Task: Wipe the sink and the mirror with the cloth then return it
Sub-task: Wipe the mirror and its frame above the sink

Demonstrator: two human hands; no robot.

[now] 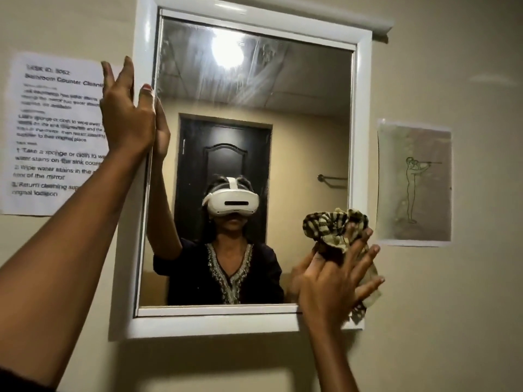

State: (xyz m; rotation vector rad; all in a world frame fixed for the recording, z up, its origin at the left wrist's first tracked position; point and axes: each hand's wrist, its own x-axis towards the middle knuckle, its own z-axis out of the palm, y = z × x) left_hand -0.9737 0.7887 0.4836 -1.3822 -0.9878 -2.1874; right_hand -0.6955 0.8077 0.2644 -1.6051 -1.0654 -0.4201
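A white-framed mirror (363, 108) hangs on the beige wall, its glass streaked near the top. My left hand (124, 114) lies flat against the mirror's left frame edge, fingers spread upward. My right hand (336, 281) presses a bunched striped cloth (334, 224), cream and dark brown, against the lower right corner of the glass. Part of the cloth hangs below my fingers over the frame. The sink is out of view.
A printed instruction sheet (53, 134) is taped to the wall left of the mirror. A paper with a line drawing of a figure (414, 182) hangs to the right. The mirror reflects a person wearing a white headset, a dark door and a towel bar.
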